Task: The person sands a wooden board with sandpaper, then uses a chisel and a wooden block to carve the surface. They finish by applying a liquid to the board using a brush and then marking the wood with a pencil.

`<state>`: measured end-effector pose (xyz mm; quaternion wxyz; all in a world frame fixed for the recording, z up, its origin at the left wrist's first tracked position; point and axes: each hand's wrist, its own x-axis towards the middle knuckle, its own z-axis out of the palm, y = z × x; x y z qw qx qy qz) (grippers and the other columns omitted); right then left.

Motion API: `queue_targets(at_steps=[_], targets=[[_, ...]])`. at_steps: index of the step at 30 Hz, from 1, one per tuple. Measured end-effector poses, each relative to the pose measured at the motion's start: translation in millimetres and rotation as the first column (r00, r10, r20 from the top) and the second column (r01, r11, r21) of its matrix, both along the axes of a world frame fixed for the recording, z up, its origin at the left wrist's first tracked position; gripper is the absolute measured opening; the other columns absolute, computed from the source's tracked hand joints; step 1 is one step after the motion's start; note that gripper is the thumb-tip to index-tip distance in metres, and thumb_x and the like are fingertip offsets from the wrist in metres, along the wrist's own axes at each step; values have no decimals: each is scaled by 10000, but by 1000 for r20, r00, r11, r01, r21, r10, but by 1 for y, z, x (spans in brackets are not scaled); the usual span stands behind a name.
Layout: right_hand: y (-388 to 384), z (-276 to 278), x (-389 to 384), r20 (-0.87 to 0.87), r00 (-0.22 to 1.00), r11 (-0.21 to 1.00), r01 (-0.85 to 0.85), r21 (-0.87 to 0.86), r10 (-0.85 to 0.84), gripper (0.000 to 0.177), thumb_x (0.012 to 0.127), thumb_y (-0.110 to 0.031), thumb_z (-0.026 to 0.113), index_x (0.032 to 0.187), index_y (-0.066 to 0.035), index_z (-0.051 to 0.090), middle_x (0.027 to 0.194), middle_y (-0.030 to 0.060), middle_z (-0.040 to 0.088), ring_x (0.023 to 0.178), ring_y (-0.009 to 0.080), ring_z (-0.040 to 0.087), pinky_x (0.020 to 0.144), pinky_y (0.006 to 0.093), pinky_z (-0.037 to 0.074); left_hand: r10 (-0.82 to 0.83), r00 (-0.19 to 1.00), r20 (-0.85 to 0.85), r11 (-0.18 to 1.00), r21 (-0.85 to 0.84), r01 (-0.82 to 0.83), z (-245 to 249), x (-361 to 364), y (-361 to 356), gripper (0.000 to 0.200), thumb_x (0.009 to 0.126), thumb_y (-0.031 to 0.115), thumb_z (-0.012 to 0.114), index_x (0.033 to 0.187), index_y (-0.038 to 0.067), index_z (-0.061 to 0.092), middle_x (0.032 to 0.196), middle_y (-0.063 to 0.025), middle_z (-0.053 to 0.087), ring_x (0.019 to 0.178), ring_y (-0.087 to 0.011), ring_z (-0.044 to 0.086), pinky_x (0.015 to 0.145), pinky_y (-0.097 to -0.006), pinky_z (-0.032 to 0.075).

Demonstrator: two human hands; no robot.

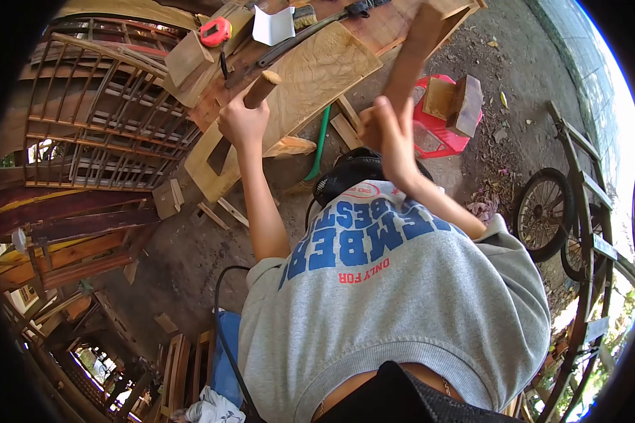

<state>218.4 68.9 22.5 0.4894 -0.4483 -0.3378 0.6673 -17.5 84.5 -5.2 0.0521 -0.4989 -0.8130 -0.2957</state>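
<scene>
My left hand [244, 121] is wrapped round a short, round wooden handle [263, 88] above the workbench edge. What the handle's lower end meets is hidden by the hand. My right hand [389, 134] grips a long, flat piece of brown wood [415, 53], raised and tilted, with the thumb along it. Beneath both hands lies a light wooden board [317, 70] with visible grain, on the bench. A dark opening [219, 155] shows in the wood just left of my left wrist.
A red tape measure [216, 32], a white tray-like piece [274, 27] and a brush [304, 16] lie at the bench's back. Wood blocks [464, 106] rest on a red plastic stool [430, 137]. A wheeled cart [543, 211] stands right, wooden frames [106, 113] left.
</scene>
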Motion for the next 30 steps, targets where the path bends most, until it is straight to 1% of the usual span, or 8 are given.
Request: queue_targets(at_steps=[3,8,12,19,22,26,28,30], targets=[[-5,5,3,123,818,827,-554,-92,562,325,901,-303,579,1077,-86,413,714,7,468,575,89,470,481,234,352,-55,998,-27,998,-7,55,-3,-4,-1,131,679,238,660,706,113,688,610,-124,625,607,-350,624,552,-420,495],[9,19,14,193,915,935,-344,-90,355,287,900,-308,574,1033,-90,442,719,6,507,556,82,485,475,219,359,108,991,-84,994,-24,-110,9,-42,-20,166,711,243,649,777,103,707,669,-124,659,642,-314,655,580,-393,505],[35,7,48,102,994,998,-38,-42,42,218,918,-255,546,1022,-90,450,744,33,539,584,104,521,516,232,417,495,831,-253,846,-76,-527,22,-91,-61,240,727,352,683,829,138,720,728,-130,674,687,-338,658,622,-435,514],[49,-1,89,36,984,984,174,-24,-173,195,916,-237,554,987,-79,463,794,19,490,695,90,525,564,240,450,547,785,-292,696,-364,-620,-34,-162,-147,738,743,673,559,716,-59,654,617,-170,635,569,-330,629,558,-434,487],[55,-4,96,24,986,985,166,-47,-165,193,917,-235,553,988,-79,464,811,17,478,729,93,529,570,244,456,636,722,273,752,-429,-500,-23,-145,-140,783,716,708,581,582,-63,585,424,-70,474,343,-148,451,384,-298,378],[61,-3,96,44,989,988,145,-47,-142,199,914,-239,557,982,-77,463,782,25,502,669,99,528,565,242,455,591,783,194,801,-250,-543,-74,-179,-135,720,708,624,669,549,-71,569,405,-71,466,345,-165,456,349,-302,345],[63,0,100,65,994,992,97,-81,-92,216,910,-248,561,986,-76,455,740,39,525,583,105,519,539,248,449,625,777,75,747,-346,-568,-84,-189,-125,780,705,579,676,940,-162,613,799,-294,639,780,-400,639,691,-438,489],[64,2,102,70,993,991,97,-91,-91,210,917,-259,550,1000,-93,454,754,39,518,591,107,515,535,240,431,660,745,93,712,-392,-582,-69,-171,-106,745,703,574,678,910,-140,634,839,-294,639,841,-415,626,731,-450,483]])
